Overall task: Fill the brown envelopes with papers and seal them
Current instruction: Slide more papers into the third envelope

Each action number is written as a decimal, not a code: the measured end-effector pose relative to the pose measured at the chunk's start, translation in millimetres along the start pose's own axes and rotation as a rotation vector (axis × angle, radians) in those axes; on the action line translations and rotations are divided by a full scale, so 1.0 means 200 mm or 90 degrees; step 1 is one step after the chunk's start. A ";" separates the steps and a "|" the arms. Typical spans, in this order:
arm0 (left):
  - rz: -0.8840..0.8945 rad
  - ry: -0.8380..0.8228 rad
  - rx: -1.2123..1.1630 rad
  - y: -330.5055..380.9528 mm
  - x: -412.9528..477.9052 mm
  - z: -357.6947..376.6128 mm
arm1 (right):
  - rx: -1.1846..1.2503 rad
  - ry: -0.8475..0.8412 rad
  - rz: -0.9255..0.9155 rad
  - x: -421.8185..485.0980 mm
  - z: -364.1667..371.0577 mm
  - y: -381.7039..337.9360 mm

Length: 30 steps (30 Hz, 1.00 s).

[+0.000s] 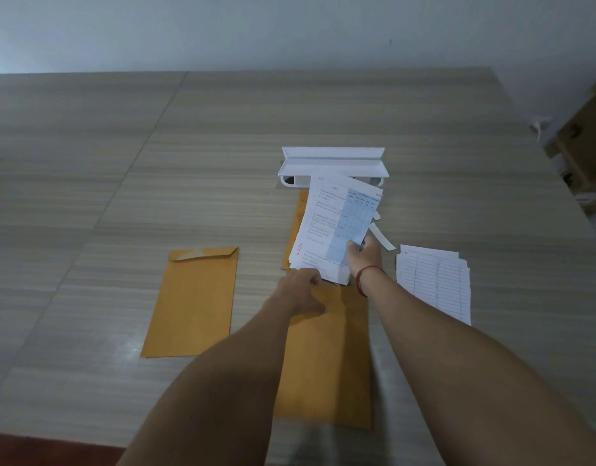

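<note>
Hands (362, 255) (left (298, 285) pinching envelope (326, 358)) feed papers (335, 223).

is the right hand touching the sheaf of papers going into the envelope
Touching. The head view shows the right hand with fingers wrapped over the lower right edge of the sheaf of papers, no gap.

**Both arms reach forward, hands close together**

Your two bare forearms stretch out ahead of you and converge toward the middle. Your left hand (300, 285) is palm down, knuckles up, fingers curled under in a pinch at its far edge. Your right hand (362, 255) sits just beyond and to the right of it, lifted slightly higher, thumb and fingers closed in a grip. A thin red band circles your right wrist (368, 275).
</note>
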State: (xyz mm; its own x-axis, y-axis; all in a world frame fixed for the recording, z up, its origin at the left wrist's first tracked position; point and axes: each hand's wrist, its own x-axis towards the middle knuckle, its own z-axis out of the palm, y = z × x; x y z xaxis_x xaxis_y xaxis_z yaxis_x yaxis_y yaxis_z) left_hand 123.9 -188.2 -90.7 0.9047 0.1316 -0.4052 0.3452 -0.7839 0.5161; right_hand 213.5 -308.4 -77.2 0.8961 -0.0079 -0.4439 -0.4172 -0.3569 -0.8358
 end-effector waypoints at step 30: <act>-0.046 0.163 -0.038 -0.02 0.04 -0.02 | -0.435 -0.115 -0.123 -0.05 -0.02 0.08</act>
State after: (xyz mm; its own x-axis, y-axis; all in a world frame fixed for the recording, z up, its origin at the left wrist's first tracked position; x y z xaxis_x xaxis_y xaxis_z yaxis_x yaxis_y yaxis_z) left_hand 131.3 -181.8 -93.3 0.9085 0.3411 -0.2416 0.4179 -0.7306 0.5401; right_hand 198.0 -318.3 -85.6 0.8800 0.2473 -0.4055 -0.0137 -0.8401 -0.5422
